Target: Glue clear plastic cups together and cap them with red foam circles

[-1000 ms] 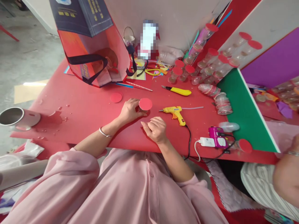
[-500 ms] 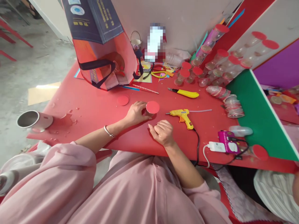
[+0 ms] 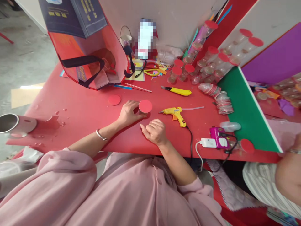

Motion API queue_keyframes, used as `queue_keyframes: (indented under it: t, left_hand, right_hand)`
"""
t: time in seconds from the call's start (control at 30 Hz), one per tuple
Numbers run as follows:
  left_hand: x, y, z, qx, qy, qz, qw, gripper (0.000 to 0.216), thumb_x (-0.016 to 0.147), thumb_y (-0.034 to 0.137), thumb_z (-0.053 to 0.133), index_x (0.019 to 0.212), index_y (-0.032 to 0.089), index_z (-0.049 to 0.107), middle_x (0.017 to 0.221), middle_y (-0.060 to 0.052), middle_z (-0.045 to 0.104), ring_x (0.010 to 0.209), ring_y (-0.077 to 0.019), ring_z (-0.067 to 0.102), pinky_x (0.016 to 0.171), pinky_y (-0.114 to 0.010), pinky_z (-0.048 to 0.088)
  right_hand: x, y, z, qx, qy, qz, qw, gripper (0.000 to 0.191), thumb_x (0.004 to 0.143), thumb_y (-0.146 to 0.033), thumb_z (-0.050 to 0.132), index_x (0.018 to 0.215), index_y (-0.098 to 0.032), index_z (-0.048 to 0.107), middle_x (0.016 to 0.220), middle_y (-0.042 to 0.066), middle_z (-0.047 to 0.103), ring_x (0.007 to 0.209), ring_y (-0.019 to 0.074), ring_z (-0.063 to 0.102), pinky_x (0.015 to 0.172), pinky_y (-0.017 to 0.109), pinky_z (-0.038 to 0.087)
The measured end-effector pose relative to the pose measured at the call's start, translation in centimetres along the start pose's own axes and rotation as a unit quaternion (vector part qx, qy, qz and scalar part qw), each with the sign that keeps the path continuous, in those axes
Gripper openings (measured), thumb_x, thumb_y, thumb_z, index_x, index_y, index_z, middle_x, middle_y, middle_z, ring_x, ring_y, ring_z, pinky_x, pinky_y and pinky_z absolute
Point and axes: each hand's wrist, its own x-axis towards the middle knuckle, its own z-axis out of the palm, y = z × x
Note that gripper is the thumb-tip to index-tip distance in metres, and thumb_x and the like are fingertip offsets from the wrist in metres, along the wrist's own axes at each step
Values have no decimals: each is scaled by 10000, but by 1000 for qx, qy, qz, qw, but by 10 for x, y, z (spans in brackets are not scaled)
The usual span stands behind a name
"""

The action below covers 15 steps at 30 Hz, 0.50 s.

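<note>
My left hand (image 3: pixel 128 113) is wrapped round a small clear cup with a red paper disc on top (image 3: pixel 145 106), standing on the red table (image 3: pixel 82 116). My right hand (image 3: pixel 154 131) rests on the table just in front of that cup, fingers curled into a loose fist with nothing visible in them. A loose red paper disc (image 3: pixel 114 100) lies to the left of my left hand. A yellow glue gun (image 3: pixel 175 112) lies to the right of the cup, its black cord running off the front edge.
A red bag (image 3: pixel 89 53) stands at the back left; a steel cup (image 3: pixel 14 124) sits at the left edge beside spilled drops. A yellow utility knife (image 3: pixel 177 91), red-topped cups (image 3: pixel 207 59), stacked clear lids (image 3: pixel 223 103) and a pink device (image 3: pixel 218 141) lie right. Another person's arm (image 3: pixel 287 175) is at the lower right.
The view has swung a little, but neither hand has moved on the table. My left hand still grips the cup and my right hand stays curled beside it.
</note>
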Motion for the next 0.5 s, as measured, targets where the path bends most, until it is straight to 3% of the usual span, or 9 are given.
queue_keyframes:
  t: [0.2, 0.5]
  left_hand:
    - [0, 1, 2, 16, 3, -1, 1000, 347, 717, 479, 843, 904, 205, 743, 1146, -93, 761, 1034, -295, 674, 931, -446, 522]
    - [0, 0, 1, 6, -4, -4, 1000, 413, 702, 512, 855, 956, 203, 755, 1156, -103, 759, 1035, -302, 669, 937, -445, 506]
  right_hand:
    - [-2, 1, 2, -5, -4, 8, 1000, 491, 981, -305, 666, 574, -232, 402, 518, -47, 456, 549, 123, 422, 675, 334, 358]
    - [-3, 1, 3, -20, -7, 1, 1000, 482, 983, -301, 658, 576, -229, 410, 517, -47, 468, 550, 122, 435, 679, 332, 365]
